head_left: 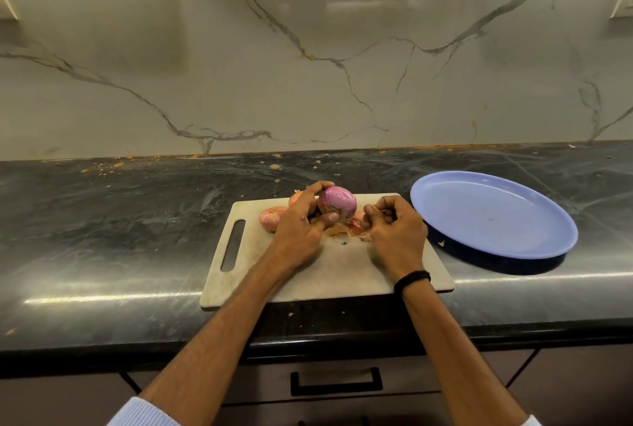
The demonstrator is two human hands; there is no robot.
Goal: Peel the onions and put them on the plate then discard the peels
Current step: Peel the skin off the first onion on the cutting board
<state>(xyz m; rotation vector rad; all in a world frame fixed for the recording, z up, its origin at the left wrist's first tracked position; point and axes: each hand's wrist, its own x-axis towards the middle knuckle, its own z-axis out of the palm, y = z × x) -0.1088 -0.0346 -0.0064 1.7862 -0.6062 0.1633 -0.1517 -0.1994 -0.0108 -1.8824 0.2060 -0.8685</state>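
My left hand (301, 223) grips a purple peeled onion (339, 201) over the white cutting board (329, 271), thumb below and fingers curled over its top. My right hand (394, 230) is just to the right of it, fingers curled round a scrap of papery peel. Loose orange-brown peels (346, 228) lie on the board between the two hands. Two unpeeled onions rest at the board's back left, one (270, 218) beside my left hand and one (296, 198) partly hidden behind it. The blue plate (493, 213) stands to the right of the board with nothing on it but a small peel scrap at its rim.
The board lies near the front edge of a dark stone counter (120, 237). A marble-patterned wall (308, 49) rises behind. Small peel crumbs dot the counter's back. A drawer with a black handle (335, 381) sits below the counter edge.
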